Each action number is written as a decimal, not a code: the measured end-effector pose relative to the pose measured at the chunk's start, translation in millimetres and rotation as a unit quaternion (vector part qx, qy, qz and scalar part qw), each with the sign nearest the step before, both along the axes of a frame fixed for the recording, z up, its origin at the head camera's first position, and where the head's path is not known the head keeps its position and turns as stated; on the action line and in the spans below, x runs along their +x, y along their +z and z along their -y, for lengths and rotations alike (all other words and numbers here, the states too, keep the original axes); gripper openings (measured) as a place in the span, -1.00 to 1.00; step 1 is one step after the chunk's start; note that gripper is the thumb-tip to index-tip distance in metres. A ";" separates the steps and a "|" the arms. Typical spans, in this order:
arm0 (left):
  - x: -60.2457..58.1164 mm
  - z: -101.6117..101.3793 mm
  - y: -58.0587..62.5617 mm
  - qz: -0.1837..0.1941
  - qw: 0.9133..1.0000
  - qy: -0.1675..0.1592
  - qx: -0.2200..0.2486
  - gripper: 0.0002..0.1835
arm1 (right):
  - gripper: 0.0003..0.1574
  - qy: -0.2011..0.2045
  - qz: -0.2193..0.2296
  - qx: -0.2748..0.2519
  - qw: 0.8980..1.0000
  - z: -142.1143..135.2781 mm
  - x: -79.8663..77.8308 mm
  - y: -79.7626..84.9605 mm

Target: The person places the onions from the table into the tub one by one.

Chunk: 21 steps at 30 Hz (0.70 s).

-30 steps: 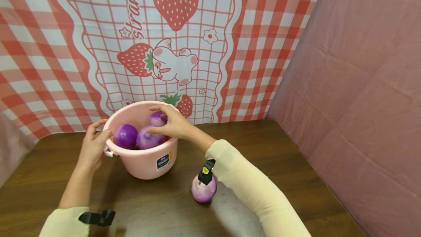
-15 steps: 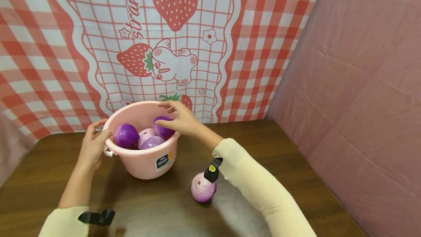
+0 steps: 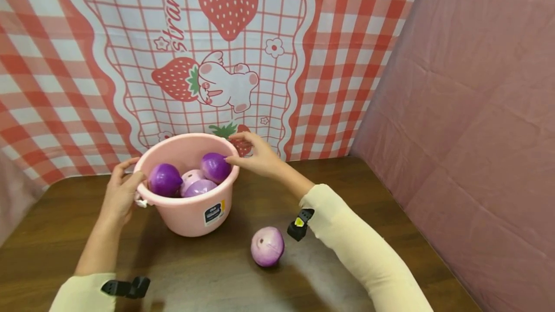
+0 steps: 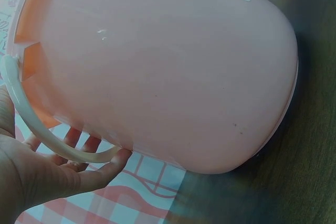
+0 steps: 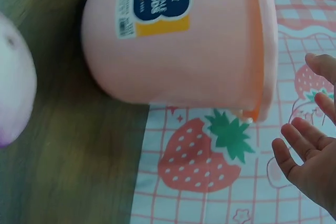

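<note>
A pink bucket (image 3: 184, 218) stands on the brown table, holding several purple onions; a dark purple onion (image 3: 165, 180) lies at its left and another dark onion (image 3: 216, 167) at its right. My left hand (image 3: 121, 190) grips the bucket's left rim, thumb over the edge. In the left wrist view its fingers lie under the white bucket handle (image 4: 32, 119). My right hand (image 3: 261, 158) hovers at the right rim, fingers spread and holding nothing; the right wrist view shows them apart from the bucket. A paler onion (image 3: 267, 246) lies on the table, right of the bucket.
The wooden table (image 3: 208, 273) reaches back to a red-checked strawberry cloth (image 3: 334, 76) hanging behind the bucket. A plain pink cloth (image 3: 477, 110) hangs along the right side. A label (image 5: 160, 3) is stuck on the bucket's front.
My right hand has let go of a dark purple onion inside the bucket and drawn back to the right, past the rim. My left hand keeps its grip on the bucket.
</note>
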State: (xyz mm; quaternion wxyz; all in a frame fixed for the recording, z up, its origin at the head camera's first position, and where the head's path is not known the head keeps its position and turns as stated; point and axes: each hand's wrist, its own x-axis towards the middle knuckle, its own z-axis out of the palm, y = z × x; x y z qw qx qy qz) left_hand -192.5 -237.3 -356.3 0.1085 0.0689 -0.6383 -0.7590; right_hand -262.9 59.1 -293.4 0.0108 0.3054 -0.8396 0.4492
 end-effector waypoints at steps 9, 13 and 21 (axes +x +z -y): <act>1.0 1.5 -0.7 0.002 1.000 -0.003 0.004 -0.60 | -0.36 -0.011 -0.031 0.023 0.999 -20.3 3.8 -13.8; 1.4 1.9 -0.3 0.005 1.000 -0.004 0.001 -0.60 | -0.38 -0.007 -0.029 0.031 0.999 -27.0 6.8 -20.4; 0.8 0.9 1.3 0.003 1.000 -0.004 -0.002 -0.60 | -0.40 -0.010 -0.016 0.058 0.998 -47.3 16.7 -32.4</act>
